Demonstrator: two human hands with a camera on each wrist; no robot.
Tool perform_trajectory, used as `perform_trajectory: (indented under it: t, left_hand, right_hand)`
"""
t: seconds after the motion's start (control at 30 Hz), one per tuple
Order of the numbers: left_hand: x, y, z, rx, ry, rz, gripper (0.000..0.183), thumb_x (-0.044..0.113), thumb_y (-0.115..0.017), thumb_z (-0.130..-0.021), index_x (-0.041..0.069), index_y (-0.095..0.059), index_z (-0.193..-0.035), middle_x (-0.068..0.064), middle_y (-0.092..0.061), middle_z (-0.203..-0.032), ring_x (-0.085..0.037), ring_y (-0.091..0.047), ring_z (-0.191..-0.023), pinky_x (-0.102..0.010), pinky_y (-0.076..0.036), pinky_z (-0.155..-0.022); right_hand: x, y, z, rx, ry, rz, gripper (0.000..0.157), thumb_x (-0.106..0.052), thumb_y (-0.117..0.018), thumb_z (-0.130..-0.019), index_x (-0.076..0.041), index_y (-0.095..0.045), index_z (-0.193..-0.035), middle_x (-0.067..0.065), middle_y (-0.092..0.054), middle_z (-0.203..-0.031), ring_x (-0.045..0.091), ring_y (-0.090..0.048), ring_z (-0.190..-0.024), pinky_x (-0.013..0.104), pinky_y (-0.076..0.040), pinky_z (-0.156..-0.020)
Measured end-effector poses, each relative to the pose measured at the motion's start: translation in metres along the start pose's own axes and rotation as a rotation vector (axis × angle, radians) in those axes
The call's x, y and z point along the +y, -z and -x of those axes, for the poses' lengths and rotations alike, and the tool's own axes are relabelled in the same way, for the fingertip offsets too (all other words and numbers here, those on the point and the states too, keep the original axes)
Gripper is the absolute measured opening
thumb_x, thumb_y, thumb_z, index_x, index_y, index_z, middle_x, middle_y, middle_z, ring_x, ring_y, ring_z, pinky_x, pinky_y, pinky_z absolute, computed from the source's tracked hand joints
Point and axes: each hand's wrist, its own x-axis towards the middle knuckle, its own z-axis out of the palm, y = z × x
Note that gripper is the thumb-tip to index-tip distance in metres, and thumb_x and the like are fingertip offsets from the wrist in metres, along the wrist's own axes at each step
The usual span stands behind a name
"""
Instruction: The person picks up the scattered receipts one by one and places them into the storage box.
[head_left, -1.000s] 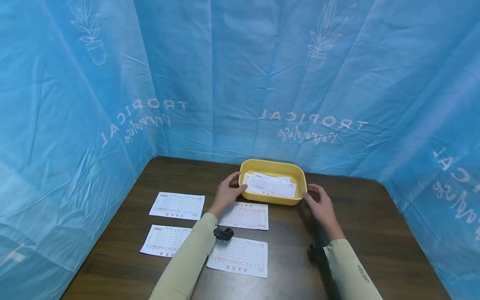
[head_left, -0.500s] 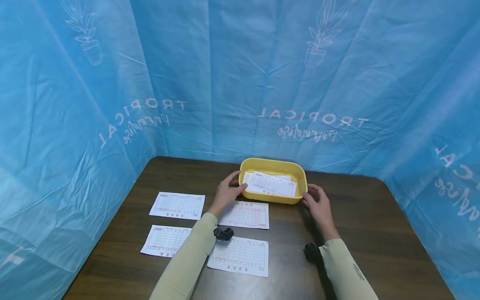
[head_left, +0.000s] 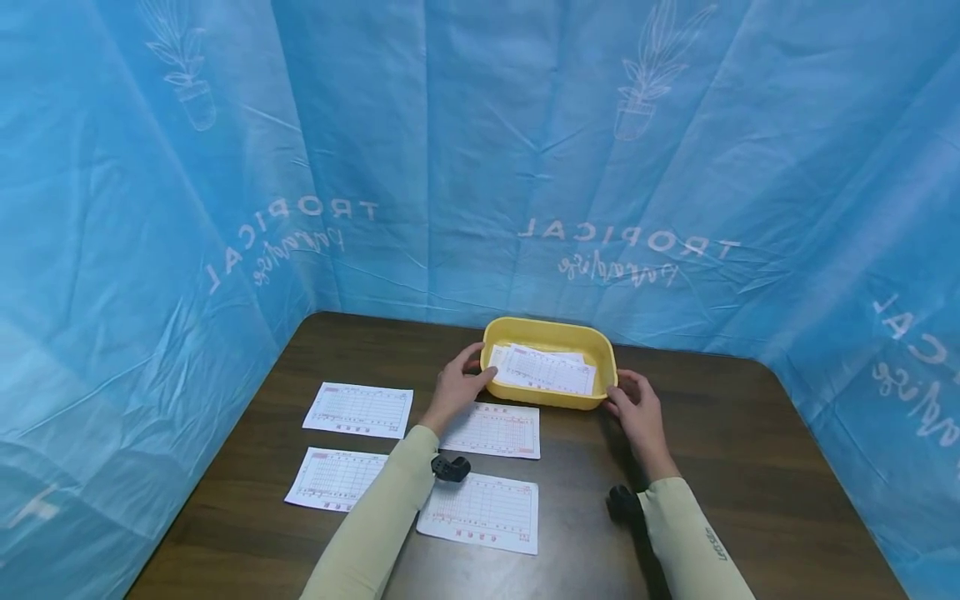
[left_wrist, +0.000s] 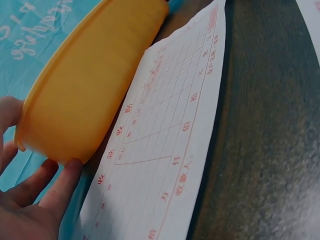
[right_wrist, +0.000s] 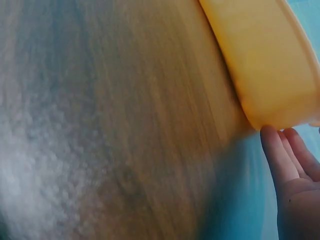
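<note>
A yellow plastic basin (head_left: 551,397) stands near the back of the table, with several printed paper slips (head_left: 546,371) lying overlapped inside. My left hand (head_left: 455,387) grips its left end, thumb over the rim and fingers along the outside. At the right end, my right hand (head_left: 639,417) holds the front corner between thumb and fingers. The left wrist view shows fingertips against the lower side of the basin (left_wrist: 95,80). In the right wrist view, fingertips touch the end of the basin (right_wrist: 270,65); the rim contact is partly out of frame.
Two slips lie at the left, a far one (head_left: 358,409) and a near one (head_left: 333,482). Two more, a far slip (head_left: 502,432) and a near slip (head_left: 487,512), lie partly under my left arm. A blue curtain (head_left: 480,167) hangs around the brown table (head_left: 735,467).
</note>
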Motion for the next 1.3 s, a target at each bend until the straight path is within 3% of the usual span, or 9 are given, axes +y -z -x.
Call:
perform_trajectory:
  t: [0.13,0.3,0.47,0.7,0.83,1.1,1.3]
  left_hand:
    - [0.001,-0.001,0.003,-0.001,0.009,-0.005,0.058,0.043,-0.063,-0.091,0.029,-0.043,-0.144,-0.007,-0.055,-0.131,-0.021,-0.057,-0.112,-0.04,-0.049,-0.089]
    - [0.002,0.003,0.006,0.014,0.027,0.058,0.059,0.039,-0.059,-0.095,0.019,-0.037,-0.146,-0.01,-0.057,-0.127,-0.021,-0.065,-0.095,-0.036,-0.053,-0.081]
    - [0.005,0.016,0.01,0.009,0.016,0.07,0.054,0.036,-0.059,-0.095,0.018,-0.042,-0.143,-0.008,-0.057,-0.128,-0.02,-0.064,-0.1,-0.037,-0.052,-0.083]
    - [-0.001,0.05,0.021,0.028,-0.046,-0.088,0.051,0.034,-0.059,-0.094,0.019,-0.044,-0.14,-0.005,-0.053,-0.134,-0.021,-0.058,-0.11,-0.041,-0.05,-0.086]
    - [-0.009,0.072,0.027,0.004,-0.075,-0.128,0.049,0.028,-0.059,-0.095,0.016,-0.046,-0.14,-0.007,-0.05,-0.137,-0.022,-0.059,-0.11,-0.041,-0.051,-0.082]
    - [-0.015,0.111,0.043,0.016,-0.041,-0.19,0.042,0.025,-0.06,-0.095,0.013,-0.052,-0.135,-0.006,-0.052,-0.135,-0.024,-0.058,-0.111,-0.043,-0.051,-0.084]
    - [-0.015,0.138,0.051,0.063,-0.035,-0.271,0.041,0.024,-0.06,-0.094,0.012,-0.053,-0.134,-0.011,-0.053,-0.131,-0.028,-0.056,-0.111,-0.048,-0.048,-0.087]
  right_hand:
    - [0.0,-0.002,-0.001,0.006,-0.01,-0.014,0.044,-0.021,-0.058,-0.097,-0.009,-0.042,-0.136,0.017,-0.047,-0.133,0.028,-0.049,-0.117,0.032,-0.05,-0.086]
    - [-0.002,-0.004,-0.002,0.009,-0.025,0.018,0.045,-0.021,-0.058,-0.096,-0.009,-0.042,-0.137,0.017,-0.046,-0.134,0.028,-0.049,-0.117,0.032,-0.05,-0.087]
    - [-0.005,-0.004,-0.003,0.021,-0.024,0.03,0.045,-0.021,-0.058,-0.096,-0.01,-0.042,-0.137,0.015,-0.047,-0.135,0.028,-0.05,-0.117,0.027,-0.051,-0.083]
    - [-0.005,-0.004,-0.003,-0.009,0.004,0.025,0.045,-0.023,-0.057,-0.097,-0.01,-0.042,-0.138,0.015,-0.046,-0.136,0.028,-0.048,-0.12,0.029,-0.051,-0.084]
    - [-0.004,-0.001,-0.002,-0.002,-0.003,0.012,0.045,-0.024,-0.055,-0.098,-0.011,-0.042,-0.139,0.015,-0.045,-0.137,0.027,-0.047,-0.12,0.033,-0.05,-0.087]
    - [-0.004,-0.002,-0.002,-0.009,-0.005,0.024,0.046,-0.025,-0.053,-0.099,-0.012,-0.04,-0.141,0.015,-0.04,-0.143,0.028,-0.044,-0.125,0.04,-0.046,-0.092]
    - [-0.005,-0.004,-0.002,0.0,-0.007,0.024,0.045,-0.025,-0.051,-0.1,-0.011,-0.039,-0.141,0.015,-0.04,-0.143,0.028,-0.044,-0.125,0.041,-0.046,-0.094]
